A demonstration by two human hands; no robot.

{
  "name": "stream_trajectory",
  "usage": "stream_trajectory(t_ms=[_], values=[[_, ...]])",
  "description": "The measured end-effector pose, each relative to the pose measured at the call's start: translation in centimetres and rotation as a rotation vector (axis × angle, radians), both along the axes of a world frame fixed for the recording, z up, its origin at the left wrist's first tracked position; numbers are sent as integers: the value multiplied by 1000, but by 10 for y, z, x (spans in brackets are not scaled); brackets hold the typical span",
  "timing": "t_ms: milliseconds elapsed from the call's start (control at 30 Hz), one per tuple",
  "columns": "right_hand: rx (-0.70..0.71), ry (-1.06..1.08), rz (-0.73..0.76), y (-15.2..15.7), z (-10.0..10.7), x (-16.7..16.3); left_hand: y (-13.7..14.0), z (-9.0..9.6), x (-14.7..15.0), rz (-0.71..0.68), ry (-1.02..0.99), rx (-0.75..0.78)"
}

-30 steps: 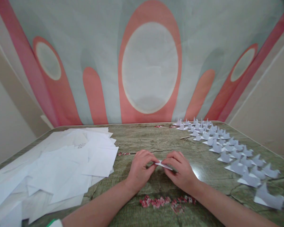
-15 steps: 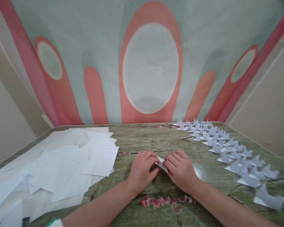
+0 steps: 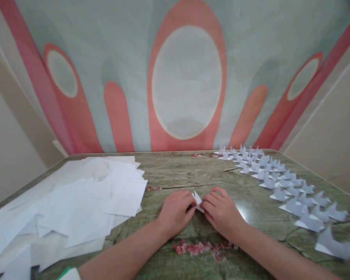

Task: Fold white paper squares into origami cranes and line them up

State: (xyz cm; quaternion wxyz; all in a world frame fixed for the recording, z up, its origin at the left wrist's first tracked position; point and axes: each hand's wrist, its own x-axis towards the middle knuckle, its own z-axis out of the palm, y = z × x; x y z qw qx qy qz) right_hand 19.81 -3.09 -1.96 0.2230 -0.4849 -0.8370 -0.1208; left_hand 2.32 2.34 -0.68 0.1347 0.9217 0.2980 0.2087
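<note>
Backdrop fills the far side, carrying five coral shapes and three pale ovals. Before it stretches one wood-patterned table. One spread of white sheets covers the table's left side; they overlap too much to count. Folded paper birds stand in slanting rows along the right, roughly thirty, the far ones too crowded for an exact count; one sits nearest, at the near end. Two hands work near the middle. The left hand has thumb and fingers nearly closed, pinching the left edge of one small folded paper. The right hand has its fingers curled together, gripping the right edge; its thumb is mostly hidden. Half a second ago that paper was a flatter slanted piece; now a sharp point rises between the fingertips. Sheets and birds keep their arrangement. Smallest are pink printed blossoms near the forearms.
</note>
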Motion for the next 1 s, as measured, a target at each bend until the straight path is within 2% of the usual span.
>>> stream_trajectory(t_ms=[200,400,567,1000], values=[[-121,117,24,2,3,6,0,2,-1,-17,41,-6],[-256,251,120,6,11,16,-4,7,-1,-14,81,11],[-340,293,144,9,8,20,-7,8,-1,6,92,19],[-422,466,105,14,-4,18,4,-5,2,40,-77,-120]])
